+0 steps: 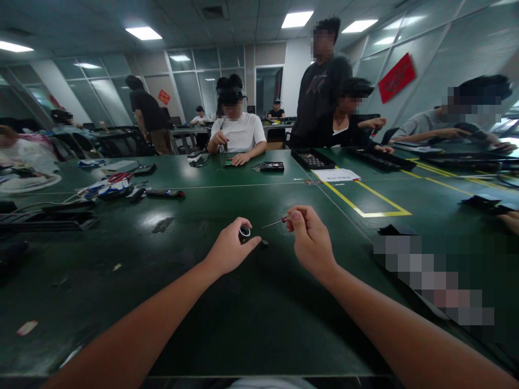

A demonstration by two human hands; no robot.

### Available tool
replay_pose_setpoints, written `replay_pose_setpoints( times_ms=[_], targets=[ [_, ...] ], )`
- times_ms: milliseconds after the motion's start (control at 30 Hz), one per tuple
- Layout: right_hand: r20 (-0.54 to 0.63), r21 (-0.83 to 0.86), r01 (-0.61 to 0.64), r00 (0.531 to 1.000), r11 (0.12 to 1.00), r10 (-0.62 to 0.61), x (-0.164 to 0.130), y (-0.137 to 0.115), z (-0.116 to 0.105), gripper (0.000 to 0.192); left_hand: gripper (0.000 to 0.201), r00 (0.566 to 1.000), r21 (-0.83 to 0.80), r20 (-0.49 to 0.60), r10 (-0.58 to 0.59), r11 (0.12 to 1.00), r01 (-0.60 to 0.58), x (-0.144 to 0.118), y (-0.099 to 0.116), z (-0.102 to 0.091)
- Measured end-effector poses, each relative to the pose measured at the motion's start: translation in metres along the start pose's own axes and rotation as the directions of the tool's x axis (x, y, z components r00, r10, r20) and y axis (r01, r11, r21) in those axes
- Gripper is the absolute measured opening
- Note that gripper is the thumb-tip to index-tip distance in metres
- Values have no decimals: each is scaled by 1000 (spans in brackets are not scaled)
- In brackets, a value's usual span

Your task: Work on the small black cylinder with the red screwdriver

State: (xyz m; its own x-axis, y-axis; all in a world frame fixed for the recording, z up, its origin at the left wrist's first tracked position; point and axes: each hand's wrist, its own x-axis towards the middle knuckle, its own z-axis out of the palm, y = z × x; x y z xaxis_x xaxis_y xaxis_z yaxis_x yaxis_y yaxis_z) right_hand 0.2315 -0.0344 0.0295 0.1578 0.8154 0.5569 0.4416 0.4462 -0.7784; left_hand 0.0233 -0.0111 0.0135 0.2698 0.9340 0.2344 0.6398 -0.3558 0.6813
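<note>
My left hand (pixel 229 249) is curled around a small black cylinder with a silver ring (pixel 244 233) at its end; the thumb sticks out to the right. In my right hand (pixel 311 237) is a screwdriver (pixel 285 219) with a red handle, its thin metal shaft pointing left toward the cylinder. The screwdriver's tip and the cylinder are apart. Just below the tip, by my left thumb, a small dark piece (pixel 265 243) lies on the green table (pixel 259 324). Its kind is too small to tell.
Left of my hands lie a dark pen-shaped tool (pixel 165 193), a heap of cables (pixel 115 186) and a black tray (pixel 52 219). Ahead, a white paper (pixel 336 175) lies by yellow tape, near a black tray (pixel 312 159). A person (pixel 239 132) works opposite; others sit or stand around.
</note>
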Motion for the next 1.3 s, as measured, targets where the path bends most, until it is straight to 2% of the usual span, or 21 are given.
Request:
replay_pose_setpoints(
  times_ms=[200, 267, 367, 533, 633, 767, 900, 1033, 1133, 1200, 1233, 1267, 1300],
  targets=[
    [-15, -2, 21, 1000, 1000, -21, 0, 1, -2, 22, 19, 984, 202, 154, 87, 972, -118, 12, 12, 5],
    [-10, -8, 24, 1000, 1000, -24, 0, 1, -2, 22, 18, 973, 250, 215, 85, 958, -139, 17, 11, 9],
    [-8, -11, 21, 1000, 1000, -21, 0, 1, -2, 23, 28, 956, 338, 287, 60, 928, -160, 25, 7, 18],
    [7, 3, 21, 1000, 1000, -21, 0, 1, -2, 24, 26, 940, 401, 339, 42, 897, -185, 33, 5, 26],
    [19, 16, 14, 1000, 1000, -14, 0, 1, -2, 24, 23, 938, 353, 347, 26, 923, -156, 33, 3, 16],
    [48, 25, -6, 999, 1000, 4, 0, 0, -2, 25, 25, 945, 243, 326, -30, 969, -53, 29, -8, -8],
    [56, 25, 2, 998, 1000, -3, -1, 0, -2, 25, 26, 966, 262, 258, -31, 964, -39, 21, -21, -21],
    [57, 25, -7, 998, 1000, 5, 0, -1, -3, 24, 30, 957, 298, 275, -95, 954, 9, 15, -23, -30],
    [49, 31, 5, 999, 1000, -6, 1, -2, -3, 24, 32, 917, 326, 375, -136, 945, 7, 5, -13, -48],
    [45, 34, 9, 999, 999, -11, 1, -2, -4, 23, 36, 844, 333, 509, -166, 943, -15, -11, -4, -62],
    [44, 36, 10, 999, 999, -12, 1, -2, -4, 23, 48, 805, 346, 561, -193, 938, -17, -22, 0, -68],
    [43, 37, 11, 999, 999, -13, 1, -3, -4, 23, 68, 773, 362, 598, -212, 932, -24, -35, 3, -72],
    [43, 40, 15, 999, 999, -17, 1, -3, -5, 23, 78, 756, 370, 619, -212, 928, -42, -47, 4, -75]
  ],
)
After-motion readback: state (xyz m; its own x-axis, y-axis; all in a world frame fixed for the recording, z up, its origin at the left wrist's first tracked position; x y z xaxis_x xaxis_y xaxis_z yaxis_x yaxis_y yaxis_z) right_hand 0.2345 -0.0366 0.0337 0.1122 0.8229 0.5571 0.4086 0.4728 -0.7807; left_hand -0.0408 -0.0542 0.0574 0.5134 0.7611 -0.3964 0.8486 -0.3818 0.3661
